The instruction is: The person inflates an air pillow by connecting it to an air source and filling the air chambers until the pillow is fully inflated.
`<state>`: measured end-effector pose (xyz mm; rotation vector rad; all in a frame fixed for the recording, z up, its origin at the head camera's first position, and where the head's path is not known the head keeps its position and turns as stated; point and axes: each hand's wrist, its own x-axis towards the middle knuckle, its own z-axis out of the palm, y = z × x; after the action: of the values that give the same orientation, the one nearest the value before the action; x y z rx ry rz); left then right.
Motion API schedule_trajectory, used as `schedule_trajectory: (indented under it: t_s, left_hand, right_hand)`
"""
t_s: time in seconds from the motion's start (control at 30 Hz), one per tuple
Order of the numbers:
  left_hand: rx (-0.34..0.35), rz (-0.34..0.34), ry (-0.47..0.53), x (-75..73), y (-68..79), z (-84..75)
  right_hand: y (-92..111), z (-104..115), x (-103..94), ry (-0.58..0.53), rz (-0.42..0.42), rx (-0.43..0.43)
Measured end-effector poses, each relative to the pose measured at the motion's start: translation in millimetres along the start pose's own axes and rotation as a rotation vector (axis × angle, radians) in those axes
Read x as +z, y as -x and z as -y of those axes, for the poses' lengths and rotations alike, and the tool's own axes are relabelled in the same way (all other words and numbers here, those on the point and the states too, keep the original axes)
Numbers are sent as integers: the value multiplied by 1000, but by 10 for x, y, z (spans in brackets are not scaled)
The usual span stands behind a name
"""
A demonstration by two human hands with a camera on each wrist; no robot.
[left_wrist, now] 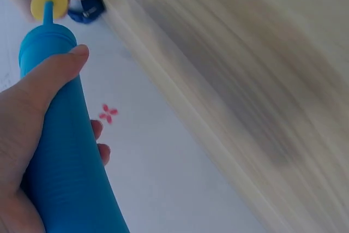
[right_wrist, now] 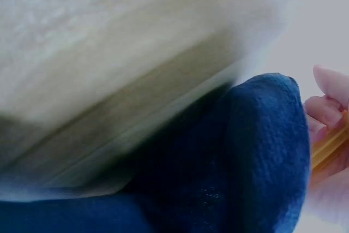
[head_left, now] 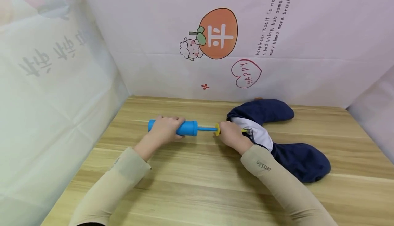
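Note:
My left hand (head_left: 163,130) grips the blue barrel of a hand pump (head_left: 189,128), thumb along its side in the left wrist view. A thin blue rod (head_left: 207,129) runs from the barrel to a yellow disc (head_left: 217,129). Just behind that disc, my right hand (head_left: 232,134) holds the pump's yellow end; ridged yellow plastic (right_wrist: 330,145) shows between its fingers. The yellow tip meets a clear valve (head_left: 249,131) on the pale panel of a navy U-shaped neck pillow (head_left: 301,159). Part of the pillow lies hidden under the right wrist.
Everything is over a wood-grain table (head_left: 191,185). Printed white cloth (head_left: 154,48) hangs along its back edge, with more cloth (head_left: 55,116) at the left and right sides. The pillow's lower lobe lies beside my right forearm.

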<state>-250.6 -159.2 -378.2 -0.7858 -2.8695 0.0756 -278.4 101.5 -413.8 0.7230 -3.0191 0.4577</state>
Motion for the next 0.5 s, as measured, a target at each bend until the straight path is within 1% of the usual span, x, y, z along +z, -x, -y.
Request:
schedule_trajectory:
  t_s: [0.1,0.23,0.4,0.5]
  left_hand:
    - [22,-17,-48,16,-72,-123]
    - [40,-34,-91,59,-147,-244]
    - [49,-64,-62,112,-236,-368]
    - [36,-57,-39,140,-260,-394]
  right_hand:
    - [-3,35,5,4,9,16]
    - [-28,100,26,7,26,15]
    - [-51,163,9,46,9,-4]
    - [-57,174,-6,53,23,-2]
